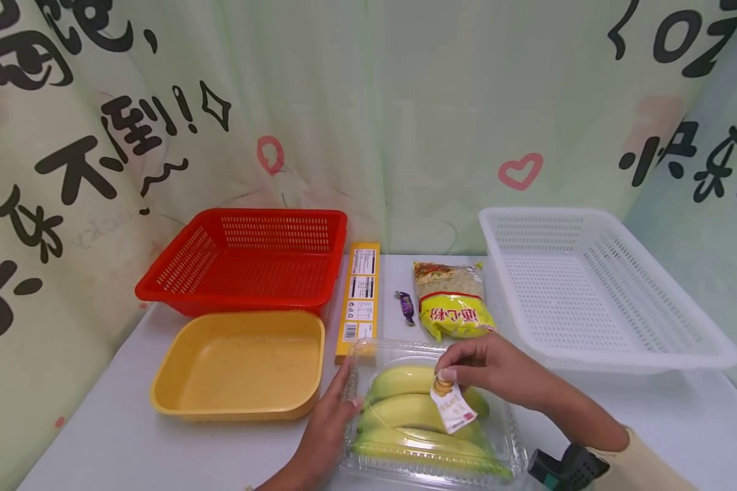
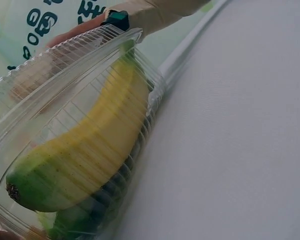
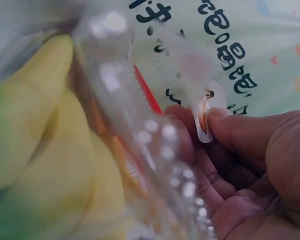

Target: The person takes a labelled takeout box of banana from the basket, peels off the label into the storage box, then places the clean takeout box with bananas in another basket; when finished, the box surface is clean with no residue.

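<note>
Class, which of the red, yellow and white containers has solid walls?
The yellow tray, in front of the red basket; that basket and the white basket have rows of holes.

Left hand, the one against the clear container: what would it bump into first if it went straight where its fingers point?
Probably the yellow-and-white box: in the head view it lies just beyond the left hand, though the exact gap in depth is hard to tell.
</note>
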The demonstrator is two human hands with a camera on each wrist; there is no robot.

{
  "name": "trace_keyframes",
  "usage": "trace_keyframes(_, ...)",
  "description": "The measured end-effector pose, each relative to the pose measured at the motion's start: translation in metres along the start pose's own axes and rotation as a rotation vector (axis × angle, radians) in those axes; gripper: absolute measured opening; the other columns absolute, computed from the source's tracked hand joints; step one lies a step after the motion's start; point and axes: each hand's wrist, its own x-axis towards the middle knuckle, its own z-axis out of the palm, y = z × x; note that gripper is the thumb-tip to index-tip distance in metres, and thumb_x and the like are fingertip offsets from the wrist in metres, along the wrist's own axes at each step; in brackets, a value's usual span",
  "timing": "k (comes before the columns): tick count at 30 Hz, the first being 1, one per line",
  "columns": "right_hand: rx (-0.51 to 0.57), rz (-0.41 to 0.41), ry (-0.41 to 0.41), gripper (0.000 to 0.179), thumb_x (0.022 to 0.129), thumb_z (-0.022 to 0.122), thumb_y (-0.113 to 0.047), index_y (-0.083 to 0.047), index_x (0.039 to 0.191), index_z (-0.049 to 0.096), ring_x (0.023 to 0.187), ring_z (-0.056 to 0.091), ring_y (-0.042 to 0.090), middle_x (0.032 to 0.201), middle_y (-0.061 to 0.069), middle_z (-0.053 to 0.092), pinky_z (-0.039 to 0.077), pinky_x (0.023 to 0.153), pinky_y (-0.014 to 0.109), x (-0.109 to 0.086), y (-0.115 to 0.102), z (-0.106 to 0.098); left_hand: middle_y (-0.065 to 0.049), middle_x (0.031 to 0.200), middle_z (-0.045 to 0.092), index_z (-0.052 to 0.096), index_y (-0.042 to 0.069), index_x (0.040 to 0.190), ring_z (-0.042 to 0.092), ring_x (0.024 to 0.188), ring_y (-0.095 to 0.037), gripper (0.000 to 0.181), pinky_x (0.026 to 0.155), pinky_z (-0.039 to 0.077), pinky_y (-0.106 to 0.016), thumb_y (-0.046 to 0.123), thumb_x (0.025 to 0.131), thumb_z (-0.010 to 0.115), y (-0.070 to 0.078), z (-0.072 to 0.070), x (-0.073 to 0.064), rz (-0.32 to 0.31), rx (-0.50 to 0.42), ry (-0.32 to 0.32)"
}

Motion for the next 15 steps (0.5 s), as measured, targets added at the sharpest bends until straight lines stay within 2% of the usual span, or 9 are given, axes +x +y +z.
trace_keyframes(5, -0.009, 0.029, 0.036, 0.014, 0.094, 0.064, -0.011, 0.001, 0.099, 0.071, 0.076, 0.062, 0.012, 0.089, 0.008, 0.070, 0.055, 0.068, 0.030, 0.001, 0.000, 0.000, -0.011, 0.161, 0.012, 0.017, 0.005, 0.155, 0.003, 0.146, -0.028, 0.064, 0.115, 0.003, -0.050, 0.018, 0.100, 0.046, 0.004, -0.001, -0.001, -0.005, 0.049, -0.015)
trace_keyframes(10, -0.039, 0.042, 0.034, 0.014, 0.092, 0.067, -0.010, 0.001, 0.100, 0.072, 0.074, 0.062, 0.015, 0.088, 0.009, 0.070, 0.056, 0.069, 0.033, 0.006, -0.007, -0.001, -0.011, 0.162, 0.005, 0.010, 0.002, 0.155, 0.000, 0.146, -0.026, 0.072, 0.114, 0.002, -0.045, 0.018, 0.099, 0.051, 0.015, -0.005, -0.002, -0.008, 0.098, -0.054)
trace_keyframes(15, -0.072, 0.074, 0.033, 0.014, 0.091, 0.068, -0.011, 0.000, 0.100, 0.072, 0.077, 0.063, 0.017, 0.089, 0.007, 0.071, 0.057, 0.073, 0.034, 0.011, -0.022, -0.002, -0.014, 0.161, 0.007, 0.011, -0.001, 0.154, 0.005, 0.146, -0.027, 0.075, 0.114, 0.012, -0.042, 0.013, 0.096, 0.056, 0.030, -0.011, -0.003, -0.002, 0.097, -0.021)
